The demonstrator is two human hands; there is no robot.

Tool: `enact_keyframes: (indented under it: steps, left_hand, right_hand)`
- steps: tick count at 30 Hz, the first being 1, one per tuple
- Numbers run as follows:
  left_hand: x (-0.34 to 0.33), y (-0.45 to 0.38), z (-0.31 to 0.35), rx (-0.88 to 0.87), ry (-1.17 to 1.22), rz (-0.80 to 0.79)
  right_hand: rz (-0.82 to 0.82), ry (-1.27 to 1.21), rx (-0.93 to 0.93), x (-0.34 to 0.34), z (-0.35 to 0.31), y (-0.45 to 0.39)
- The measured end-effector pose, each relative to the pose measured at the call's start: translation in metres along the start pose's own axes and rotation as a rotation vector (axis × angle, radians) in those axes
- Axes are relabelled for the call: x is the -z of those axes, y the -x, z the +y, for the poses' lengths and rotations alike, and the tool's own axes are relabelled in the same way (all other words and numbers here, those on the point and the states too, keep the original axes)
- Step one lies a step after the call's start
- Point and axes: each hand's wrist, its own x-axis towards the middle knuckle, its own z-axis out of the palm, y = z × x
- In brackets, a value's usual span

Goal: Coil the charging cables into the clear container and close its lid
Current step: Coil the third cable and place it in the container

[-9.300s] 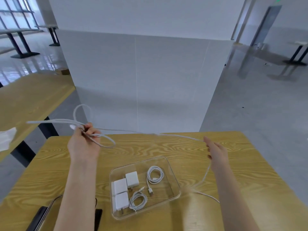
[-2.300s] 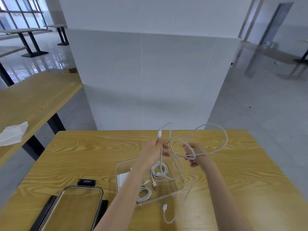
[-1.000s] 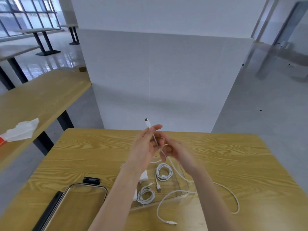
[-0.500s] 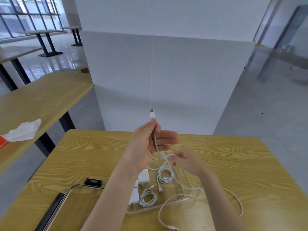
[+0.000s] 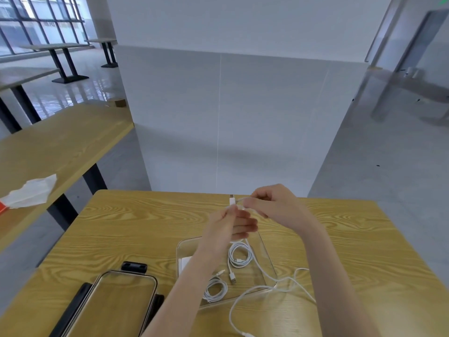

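Note:
My left hand (image 5: 229,227) pinches a long white charging cable (image 5: 257,289) just below its plug, which sticks up above the fingers. My right hand (image 5: 272,206) is raised beside it and pinches the same cable near the plug. The rest of the cable hangs down, crosses the clear container (image 5: 266,259) and trails in loose loops on the wooden table (image 5: 136,229). Inside the container lie two coiled white cables (image 5: 239,256) and white chargers (image 5: 184,261), partly hidden by my left forearm. The clear lid (image 5: 121,302) with black clips lies to the left of the container.
A second wooden table (image 5: 56,144) with a white tissue (image 5: 31,192) stands to the left across a gap. A white pillar rises just behind the table's far edge. Grey floor lies to the right.
Over the last second both hands stayed at the cable's plug end. My right hand rose from below my left hand to beside the plug. The slack shifted on the table.

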Motion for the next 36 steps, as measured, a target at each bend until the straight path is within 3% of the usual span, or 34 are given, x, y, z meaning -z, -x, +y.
enact_keyframes:
  steps: [3, 10, 15, 17, 22, 25, 29, 36]
  left_hand:
    - [0.006, -0.006, -0.001, 0.031, 0.068, 0.022]
    - [0.010, -0.006, 0.010, 0.128, 0.402, -0.030]
    - [0.013, -0.005, 0.022, 0.008, 0.521, -0.025]
    - [0.016, -0.003, 0.024, -0.037, 0.458, -0.023]
    - [0.012, 0.007, 0.028, -0.076, 0.318, -0.090]
    - [0.014, 0.013, 0.030, -0.029, 0.282, -0.172]
    - [0.019, 0.014, 0.025, 0.097, 0.125, -0.274]
    - [0.015, 0.009, 0.009, 0.126, -0.169, -0.124]
  right_hand:
    - [-0.101, -0.083, -0.010, -0.007, -0.002, 0.010]
    - [-0.366, 0.011, 0.006, -0.028, 0.010, 0.013]
    - [-0.519, 0.000, -0.099, -0.042, 0.031, 0.014]
    - [-0.496, 0.030, -0.123, -0.046, 0.040, 0.011]
    - [-0.384, 0.350, 0.057, -0.057, 0.049, -0.004]
    - [-0.252, 0.231, 0.105, -0.056, 0.050, -0.013]
    - [-0.126, 0.581, 0.099, -0.042, 0.059, -0.027]
    - [0.248, 0.605, 0.140, -0.020, 0.034, -0.022]
